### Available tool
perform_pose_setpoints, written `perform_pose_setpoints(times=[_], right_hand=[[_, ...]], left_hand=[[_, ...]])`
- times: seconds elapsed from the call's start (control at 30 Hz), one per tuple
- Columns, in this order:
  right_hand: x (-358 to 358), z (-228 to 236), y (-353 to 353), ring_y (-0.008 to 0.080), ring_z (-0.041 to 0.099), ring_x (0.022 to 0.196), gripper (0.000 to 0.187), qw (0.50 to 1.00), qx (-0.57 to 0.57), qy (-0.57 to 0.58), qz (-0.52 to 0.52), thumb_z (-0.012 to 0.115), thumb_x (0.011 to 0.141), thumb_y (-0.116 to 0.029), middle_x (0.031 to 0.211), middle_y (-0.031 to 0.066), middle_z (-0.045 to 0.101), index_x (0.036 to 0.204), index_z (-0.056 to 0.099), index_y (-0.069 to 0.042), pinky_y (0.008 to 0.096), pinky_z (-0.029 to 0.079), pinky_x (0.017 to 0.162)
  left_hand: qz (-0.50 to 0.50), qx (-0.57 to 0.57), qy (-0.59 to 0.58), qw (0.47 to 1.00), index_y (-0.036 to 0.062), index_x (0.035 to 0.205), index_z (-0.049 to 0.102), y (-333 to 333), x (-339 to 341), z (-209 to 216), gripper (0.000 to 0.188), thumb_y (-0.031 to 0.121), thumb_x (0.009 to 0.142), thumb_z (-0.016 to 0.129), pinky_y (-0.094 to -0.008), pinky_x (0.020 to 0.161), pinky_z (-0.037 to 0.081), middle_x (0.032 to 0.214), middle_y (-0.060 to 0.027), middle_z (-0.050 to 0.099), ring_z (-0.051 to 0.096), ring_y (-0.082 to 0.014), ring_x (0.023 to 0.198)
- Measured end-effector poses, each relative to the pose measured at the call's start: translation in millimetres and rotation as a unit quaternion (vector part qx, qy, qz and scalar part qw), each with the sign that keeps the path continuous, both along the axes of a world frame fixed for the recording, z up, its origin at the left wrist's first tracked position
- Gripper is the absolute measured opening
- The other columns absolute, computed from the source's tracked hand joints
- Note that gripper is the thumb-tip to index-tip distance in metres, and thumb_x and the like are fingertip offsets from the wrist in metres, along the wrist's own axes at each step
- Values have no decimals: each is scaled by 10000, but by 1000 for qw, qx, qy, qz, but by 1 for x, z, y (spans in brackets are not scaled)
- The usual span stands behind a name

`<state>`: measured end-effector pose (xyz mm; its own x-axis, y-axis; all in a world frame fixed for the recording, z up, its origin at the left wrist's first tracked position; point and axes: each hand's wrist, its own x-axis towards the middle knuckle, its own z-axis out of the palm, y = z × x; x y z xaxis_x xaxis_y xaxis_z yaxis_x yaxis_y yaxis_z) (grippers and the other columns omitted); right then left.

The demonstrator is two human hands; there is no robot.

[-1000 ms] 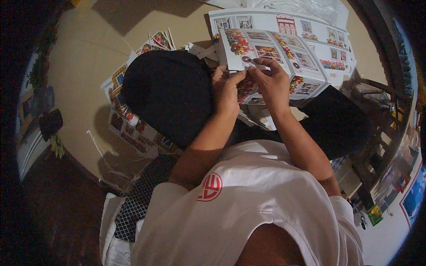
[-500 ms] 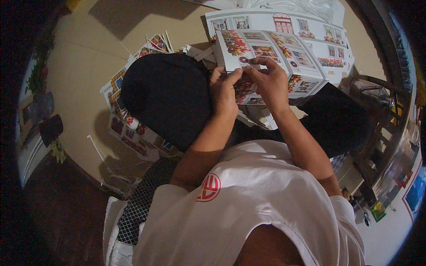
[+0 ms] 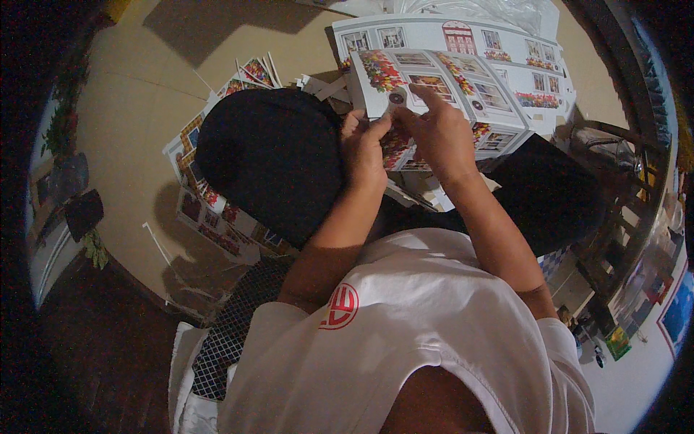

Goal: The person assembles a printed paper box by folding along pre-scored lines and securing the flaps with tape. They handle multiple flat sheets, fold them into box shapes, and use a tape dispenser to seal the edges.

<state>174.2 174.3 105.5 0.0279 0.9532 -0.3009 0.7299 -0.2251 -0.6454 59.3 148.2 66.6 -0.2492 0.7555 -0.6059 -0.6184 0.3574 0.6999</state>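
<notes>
A white printed cardboard sheet [image 3: 499, 94] with windows and red and yellow flowers stands folded above my lap, its creased panels bent. My left hand [image 3: 365, 148] pinches its left edge between thumb and fingers. Close by, my right hand [image 3: 442, 134] grips the same edge area, its thumb near my left thumb and its index finger stretched over the printed face. The fingertips partly hide the edge between them. Just behind lies another larger printed sheet [image 3: 419, 35], with windows and a red door.
More printed card pieces [image 3: 210, 224] lie in a spread on the floor [image 3: 123, 145] left of my dark-clothed knee [image 3: 271, 159]. Clear plastic wrap [image 3: 506, 11] sits at the far side. A dark wooden rack [image 3: 629, 210] with items stands on the right.
My right hand has shifted slightly, its index finger straightening away from the thumb over the sheet. My left hand stays at the edge.
</notes>
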Motion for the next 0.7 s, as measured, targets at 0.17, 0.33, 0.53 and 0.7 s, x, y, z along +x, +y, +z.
perform_pose_setpoints(times=[0.17,0.33,0.53,0.7], right_hand=[[-2,-1,-9,361,626,604,512,994,3,-100,37,583,873,-412,631,170,626,1255,518,-79,443,465,537],[2,-7,-14,348,631,612,597,994,7,-104,41,607,855,-405,643,158,634,1330,426,-91,434,466,542],[9,-12,-20,296,631,579,706,995,87,-31,21,699,789,-368,660,105,653,1343,363,-89,396,469,532],[8,-6,-23,249,639,629,633,997,73,27,-25,738,771,-264,727,94,651,1258,378,-80,354,476,554]], left_hand=[[1,2,0,1000,17,940,562,-1,0,-1,228,8,743,676,-315,736,501,909,-91,639,621,-179,786],[-19,-4,21,1000,53,921,569,-2,0,3,233,63,726,695,-343,786,453,881,-62,635,589,-190,835],[1,-14,40,999,51,890,583,1,1,4,257,69,676,725,-337,791,428,876,-63,627,574,-195,831],[6,-2,18,1000,48,922,581,0,0,3,293,71,670,731,-336,811,422,896,-69,618,566,-201,868]])
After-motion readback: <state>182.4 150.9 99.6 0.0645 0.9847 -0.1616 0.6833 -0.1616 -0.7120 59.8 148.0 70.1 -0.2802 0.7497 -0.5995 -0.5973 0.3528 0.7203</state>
